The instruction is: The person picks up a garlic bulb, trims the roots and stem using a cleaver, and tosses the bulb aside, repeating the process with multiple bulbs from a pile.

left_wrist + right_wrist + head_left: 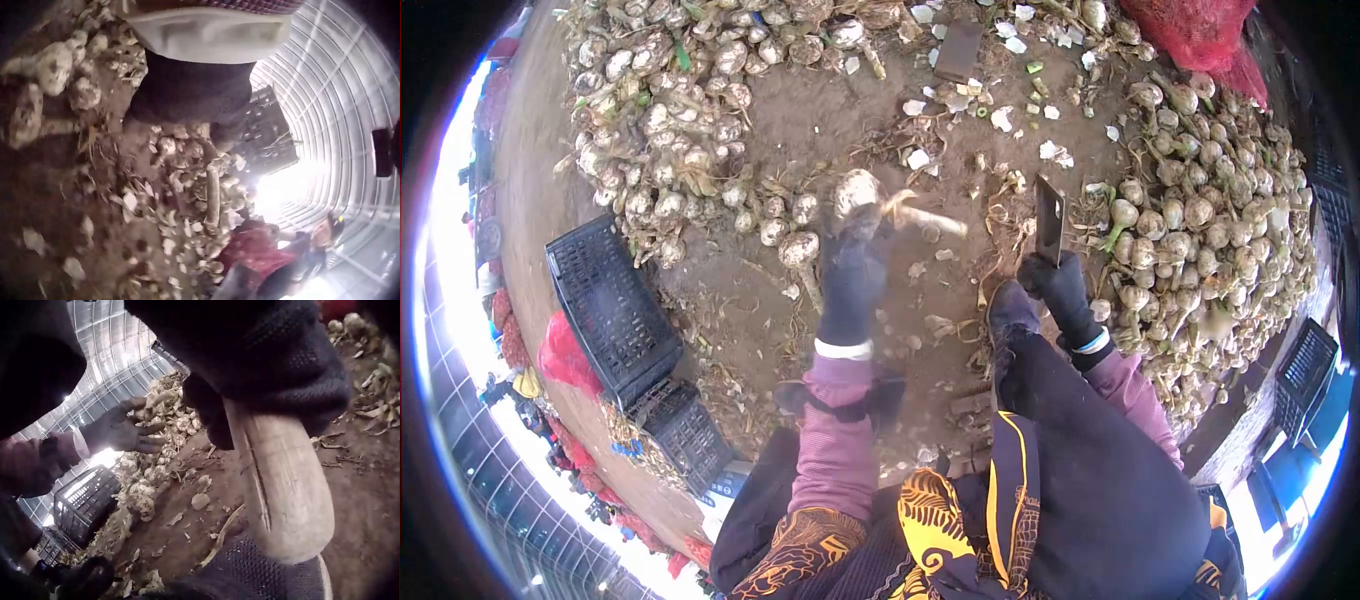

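My gloved left hand [855, 260] holds a garlic bulb [858, 190], blurred in the head view, whose stalk [932, 218] points right. In the left wrist view the pale stalk [213, 194] sticks out past the dark glove [190, 94]. My gloved right hand [1055, 285] grips a knife by its wooden handle [284, 487]; the broad dark blade [1049, 220] stands up from the fist, beside the right shoe [1012, 305]. In the right wrist view the left hand [122, 431] shows its fingers spread in front of the garlic heap.
Garlic with stalks lies heaped at left [660, 130]; a pile of trimmed bulbs [1200, 220] covers the right. Black crates [615, 305] stand at left. A red net bag [1195, 40] is at top right. Peelings and a flat dark block [958, 52] lie on the dirt.
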A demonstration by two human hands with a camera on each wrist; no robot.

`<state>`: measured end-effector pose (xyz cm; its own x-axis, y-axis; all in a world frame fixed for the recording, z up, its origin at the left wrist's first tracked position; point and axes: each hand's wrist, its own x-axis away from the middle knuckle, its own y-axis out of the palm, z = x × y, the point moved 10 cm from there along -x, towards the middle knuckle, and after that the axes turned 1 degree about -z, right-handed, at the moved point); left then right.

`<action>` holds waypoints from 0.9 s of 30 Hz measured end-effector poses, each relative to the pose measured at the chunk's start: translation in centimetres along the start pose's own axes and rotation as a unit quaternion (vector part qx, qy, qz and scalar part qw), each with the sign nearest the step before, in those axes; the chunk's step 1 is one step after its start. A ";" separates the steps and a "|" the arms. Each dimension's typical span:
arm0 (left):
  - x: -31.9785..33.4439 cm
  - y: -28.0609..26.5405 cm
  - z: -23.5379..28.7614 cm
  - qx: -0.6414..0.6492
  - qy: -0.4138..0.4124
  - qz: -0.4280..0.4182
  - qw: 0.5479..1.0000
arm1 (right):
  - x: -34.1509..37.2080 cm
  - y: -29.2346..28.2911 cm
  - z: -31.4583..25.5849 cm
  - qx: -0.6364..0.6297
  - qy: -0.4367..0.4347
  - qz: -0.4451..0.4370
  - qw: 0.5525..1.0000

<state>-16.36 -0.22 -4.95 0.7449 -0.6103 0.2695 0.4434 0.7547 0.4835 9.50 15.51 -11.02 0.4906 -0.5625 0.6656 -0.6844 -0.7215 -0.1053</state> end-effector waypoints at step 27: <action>8.2 7.0 0.3 -0.115 -0.015 -0.139 0.983 | 6.1 8.8 -14.6 0.460 -0.389 -0.096 0.792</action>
<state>-7.31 0.02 0.90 0.5654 -0.8052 0.1788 0.7320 0.5898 0.3412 -1.44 11.62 2.92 0.9669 -0.2275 0.1158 -0.0493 -0.6115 -0.7897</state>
